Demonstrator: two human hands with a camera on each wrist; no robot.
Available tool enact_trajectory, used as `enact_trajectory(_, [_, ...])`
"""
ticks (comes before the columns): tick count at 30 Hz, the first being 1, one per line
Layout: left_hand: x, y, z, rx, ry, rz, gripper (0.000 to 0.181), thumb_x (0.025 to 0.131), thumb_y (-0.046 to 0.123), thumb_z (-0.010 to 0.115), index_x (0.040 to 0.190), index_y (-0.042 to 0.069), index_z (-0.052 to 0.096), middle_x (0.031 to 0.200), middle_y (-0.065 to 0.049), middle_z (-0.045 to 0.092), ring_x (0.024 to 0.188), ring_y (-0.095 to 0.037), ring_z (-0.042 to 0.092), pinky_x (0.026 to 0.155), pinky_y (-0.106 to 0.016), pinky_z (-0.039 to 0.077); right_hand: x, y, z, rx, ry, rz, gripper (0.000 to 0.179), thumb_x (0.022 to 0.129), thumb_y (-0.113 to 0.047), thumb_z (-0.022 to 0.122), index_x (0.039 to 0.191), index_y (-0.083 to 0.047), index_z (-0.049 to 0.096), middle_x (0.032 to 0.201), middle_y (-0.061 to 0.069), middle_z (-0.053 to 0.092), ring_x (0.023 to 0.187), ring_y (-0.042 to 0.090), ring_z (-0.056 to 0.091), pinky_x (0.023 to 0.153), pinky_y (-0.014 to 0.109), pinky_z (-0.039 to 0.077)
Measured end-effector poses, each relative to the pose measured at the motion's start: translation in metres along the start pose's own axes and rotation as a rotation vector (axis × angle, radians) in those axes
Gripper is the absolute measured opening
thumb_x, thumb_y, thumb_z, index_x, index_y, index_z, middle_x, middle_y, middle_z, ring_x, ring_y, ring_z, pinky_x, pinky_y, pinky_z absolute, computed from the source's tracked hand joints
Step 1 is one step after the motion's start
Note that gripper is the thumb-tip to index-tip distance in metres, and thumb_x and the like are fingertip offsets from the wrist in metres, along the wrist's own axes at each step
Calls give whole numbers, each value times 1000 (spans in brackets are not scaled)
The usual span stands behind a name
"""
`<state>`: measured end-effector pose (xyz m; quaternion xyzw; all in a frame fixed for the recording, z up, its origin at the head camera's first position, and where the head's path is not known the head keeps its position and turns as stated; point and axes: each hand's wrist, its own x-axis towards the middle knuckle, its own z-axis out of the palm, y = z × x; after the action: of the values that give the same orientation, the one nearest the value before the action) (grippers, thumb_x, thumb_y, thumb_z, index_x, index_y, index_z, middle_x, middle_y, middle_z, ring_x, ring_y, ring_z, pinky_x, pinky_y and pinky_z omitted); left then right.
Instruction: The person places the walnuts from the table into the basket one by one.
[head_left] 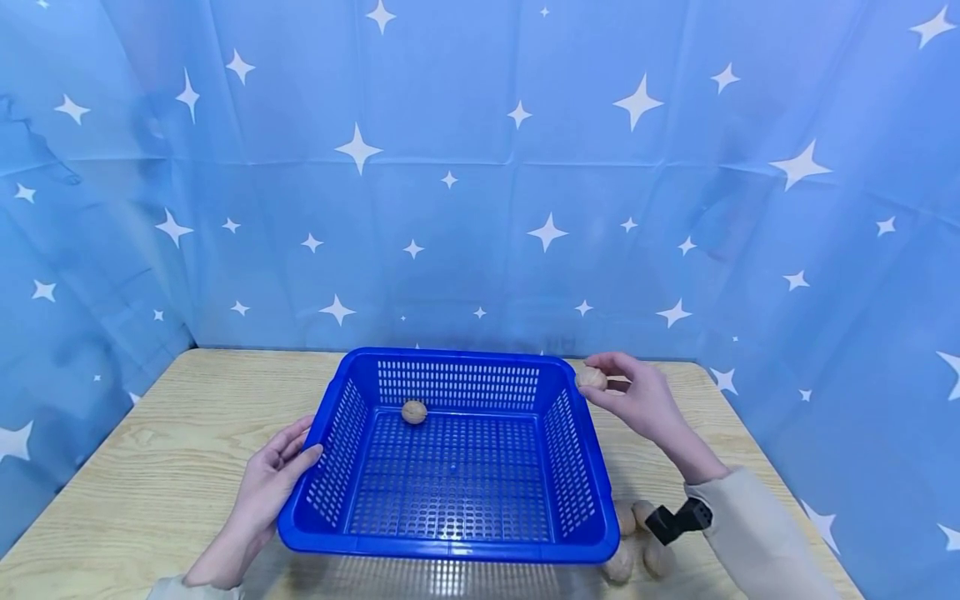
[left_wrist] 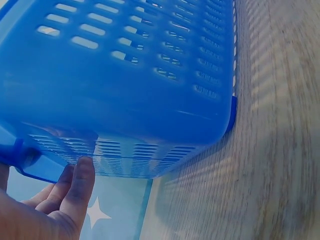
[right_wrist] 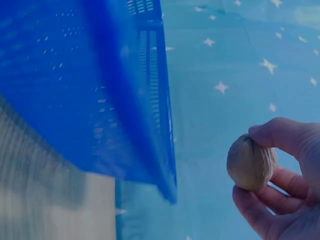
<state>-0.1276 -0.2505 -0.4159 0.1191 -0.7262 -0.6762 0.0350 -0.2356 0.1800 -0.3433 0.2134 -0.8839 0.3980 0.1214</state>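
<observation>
A blue plastic basket [head_left: 450, 547] with slotted walls is in the middle of the head view. My left hand [head_left: 268, 477] grips its left rim, the thumb over the edge and the fingers along the outer wall, as the left wrist view also shows from below. One walnut [head_left: 414, 412] lies inside, by the back wall. Beside the basket's back right corner, my right hand [head_left: 637, 398] pinches another walnut [right_wrist: 250, 162] between thumb and fingertips. In the right wrist view that walnut is just outside the rim.
Several walnuts [head_left: 618, 565] lie on the wooden table [head_left: 142, 442] next to the basket's front right corner, partly hidden by the rim and a black device [head_left: 678, 521] on the right wrist. Behind the table hangs a blue star-patterned curtain [head_left: 480, 208].
</observation>
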Motion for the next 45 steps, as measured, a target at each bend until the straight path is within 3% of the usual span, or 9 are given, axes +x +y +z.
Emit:
enact_trajectory(11, [1,-1,0,-15,-4,0,53,95,20,57,142,7,35,108,16,60,88,-2,61,73,-24,52,23,-26,24,79,-69,-35,34,81,-8,73,111,1,62,105,15,65,95,29,61,82,41,52])
enact_trajectory(21, [0,-1,0,-23,4,-2,54,94,20,58,142,6,35,107,16,60,89,-2,61,73,-24,52,36,-40,63,115,-156,-89,32,81,-9,73,109,1,62,104,12,65,94,27,63,80,34,53])
enact_trajectory(30, [-1,-3,0,-24,7,10,55,94,20,58,142,4,35,101,21,60,88,-2,61,73,-24,52,44,-47,99,63,-221,-115,26,80,-8,74,103,-3,63,99,8,65,89,21,62,74,29,53])
enact_trajectory(36, [0,-3,0,-19,7,12,55,94,21,59,142,5,36,103,20,60,89,-1,61,73,-23,52,50,-48,120,75,-290,-115,25,80,-6,73,103,0,63,97,8,65,88,20,61,71,27,51])
enact_trajectory(45, [0,-2,1,4,4,9,56,93,25,60,141,7,37,105,20,59,91,-2,61,74,-25,52,58,-41,147,77,-392,-22,22,79,-4,72,99,0,64,93,9,65,83,18,60,69,26,48])
